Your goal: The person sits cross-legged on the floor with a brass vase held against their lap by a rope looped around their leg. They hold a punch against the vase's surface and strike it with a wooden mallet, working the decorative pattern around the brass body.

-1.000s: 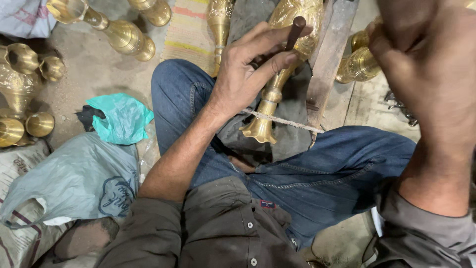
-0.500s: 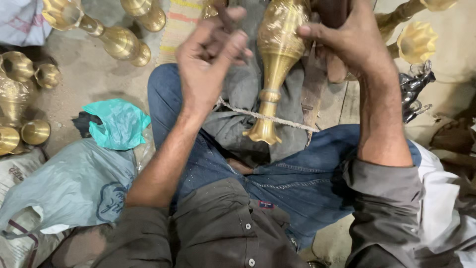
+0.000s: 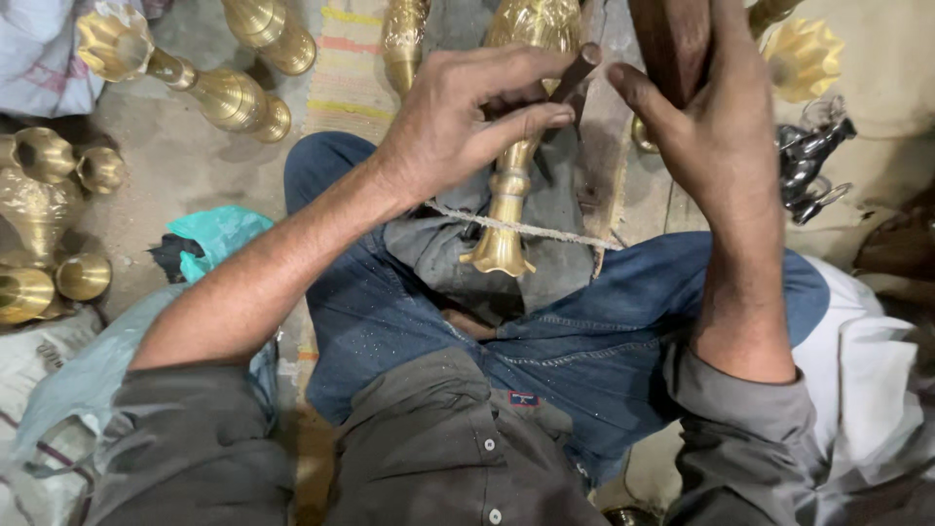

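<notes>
Your left hand (image 3: 458, 122) is curled over the upper body of a brass vase (image 3: 511, 146) that lies across your lap, its flared foot pointing toward you and resting on a grey cloth (image 3: 443, 248) spread over your jeans (image 3: 584, 341). The fingers of that hand are bent close together, with thumb and forefinger pinching a thin dark chisel (image 3: 573, 76) whose tip meets the vase's surface near the top of the frame. A pale cord (image 3: 545, 232) runs across the vase's narrow stem just above the foot.

Your right hand (image 3: 716, 127) is raised just beside the chisel, fingers wrapped tight around a dark wooden mallet (image 3: 672, 39) that runs up out of view; the thumb lies along its left side.

To your left on the floor stand and lie more brass vases (image 3: 229, 93), some tipped over with fluted mouths showing, and a cluster of brass pots (image 3: 49, 214) near the edge. A teal cloth (image 3: 219, 234) sits beside your left knee, over a pale plastic bag (image 3: 88, 380). To your right, another fluted brass piece (image 3: 804, 58) rests near a bunch of dark metal tools (image 3: 813, 166), and a white cloth (image 3: 867, 370) lies by your right elbow
</notes>
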Demonstrator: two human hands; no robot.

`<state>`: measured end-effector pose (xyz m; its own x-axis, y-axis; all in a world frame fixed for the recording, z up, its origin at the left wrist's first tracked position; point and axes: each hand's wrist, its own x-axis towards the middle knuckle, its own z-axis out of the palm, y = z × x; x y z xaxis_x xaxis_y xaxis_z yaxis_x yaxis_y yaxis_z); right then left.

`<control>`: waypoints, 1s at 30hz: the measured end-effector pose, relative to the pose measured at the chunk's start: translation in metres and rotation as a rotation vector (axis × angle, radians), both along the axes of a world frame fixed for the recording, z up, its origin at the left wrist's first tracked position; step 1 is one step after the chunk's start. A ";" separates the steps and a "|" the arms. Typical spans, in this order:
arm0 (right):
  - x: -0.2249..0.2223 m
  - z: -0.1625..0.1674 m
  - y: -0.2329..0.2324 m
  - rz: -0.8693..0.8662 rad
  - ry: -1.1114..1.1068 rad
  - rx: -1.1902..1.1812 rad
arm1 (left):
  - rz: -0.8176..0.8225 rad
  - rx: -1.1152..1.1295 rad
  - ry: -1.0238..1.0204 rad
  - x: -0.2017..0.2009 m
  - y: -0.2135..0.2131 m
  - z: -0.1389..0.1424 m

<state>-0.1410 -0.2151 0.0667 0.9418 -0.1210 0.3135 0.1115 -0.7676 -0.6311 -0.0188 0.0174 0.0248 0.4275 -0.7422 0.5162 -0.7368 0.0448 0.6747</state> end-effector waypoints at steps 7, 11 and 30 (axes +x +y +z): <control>-0.014 0.003 0.001 -0.003 -0.182 -0.142 | 0.017 0.045 -0.016 -0.006 0.003 0.008; -0.023 -0.006 -0.011 -0.086 -0.178 -0.255 | 0.008 0.070 -0.031 -0.006 0.005 0.007; -0.039 -0.001 -0.033 -0.068 -0.120 -0.398 | 0.020 0.085 -0.079 -0.006 0.000 0.006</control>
